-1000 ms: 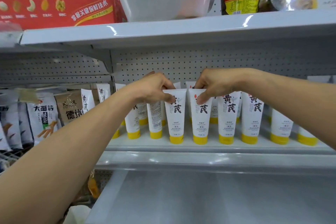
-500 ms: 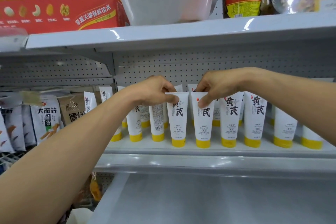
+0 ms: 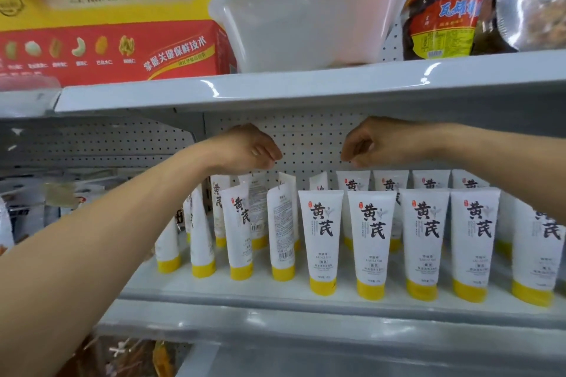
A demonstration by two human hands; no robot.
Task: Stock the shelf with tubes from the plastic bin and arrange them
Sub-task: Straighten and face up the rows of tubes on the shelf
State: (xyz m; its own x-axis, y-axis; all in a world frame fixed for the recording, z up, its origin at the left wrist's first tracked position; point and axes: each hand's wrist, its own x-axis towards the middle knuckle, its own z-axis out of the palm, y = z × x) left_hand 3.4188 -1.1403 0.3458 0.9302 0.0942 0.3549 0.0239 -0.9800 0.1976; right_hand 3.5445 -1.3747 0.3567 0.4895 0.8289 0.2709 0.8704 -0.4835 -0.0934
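Shelf: the pale grey shelf (image 3: 275, 294) crosses the lower frame, with its front lip closest to the viewer.
Front tubes: white front tubes (image 3: 372, 242) with yellow caps stand cap-down in a row along the shelf. They face forward and show large black characters.
Askew tubes: to the left, the askew tubes (image 3: 283, 232) are turned at odd angles. Two show barcode backs and some lean.
Back tubes: more back tubes (image 3: 352, 182) stand upright behind the front row, partly hidden.
Left grip: the left hand (image 3: 245, 148) hovers above the askew tubes. Its fingers are loosely curled and hold nothing.
Right grip: the right hand (image 3: 379, 144) hovers above the front row. Its fingers are loosely curled and hold nothing.
Back wall: a grey pegboard (image 3: 309, 138) shows between the hands.
Upper shelf: on the upper shelf (image 3: 306, 84), a translucent plastic bin (image 3: 306, 15) sits between a red-and-yellow box (image 3: 107, 9) and a red packet (image 3: 441, 9).
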